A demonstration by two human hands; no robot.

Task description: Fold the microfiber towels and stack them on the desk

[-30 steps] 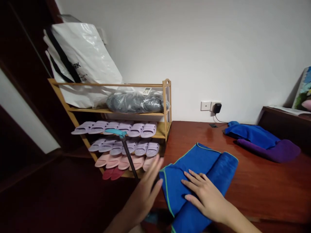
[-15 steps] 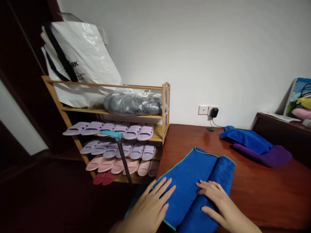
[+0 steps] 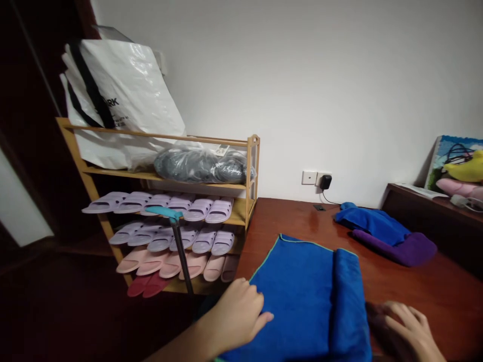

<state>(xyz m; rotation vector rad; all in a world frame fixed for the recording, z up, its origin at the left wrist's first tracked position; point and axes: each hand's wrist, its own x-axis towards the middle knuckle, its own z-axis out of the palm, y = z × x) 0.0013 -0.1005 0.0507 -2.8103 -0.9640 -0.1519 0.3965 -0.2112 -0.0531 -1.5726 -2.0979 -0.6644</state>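
A blue towel point(image 3: 298, 291) with green edging lies on the wooden table, its right side rolled into a thick tube point(image 3: 347, 301). My left hand point(image 3: 239, 314) is closed at the towel's left edge, its fingers curled under and the thumb pointing right over the cloth. Just right of the roll, my right hand point(image 3: 407, 327) is low over the tabletop, apart from the towel. Its fingers are loosely bent and somewhat blurred, and no object shows in them.
Farther back on the table point(image 3: 287, 216) are a crumpled blue cloth point(image 3: 373, 223) and a purple cloth point(image 3: 407, 249). A black plug point(image 3: 325, 182) sits in the wall socket. To the left stand a slipper rack point(image 3: 239, 211) and a blue-topped pole point(image 3: 181, 251).
My left hand has gone from lying flat to closing at the towel's left edge. My right hand has left the roll and moved right. The roll now lies straighter, and the view has shifted slightly.
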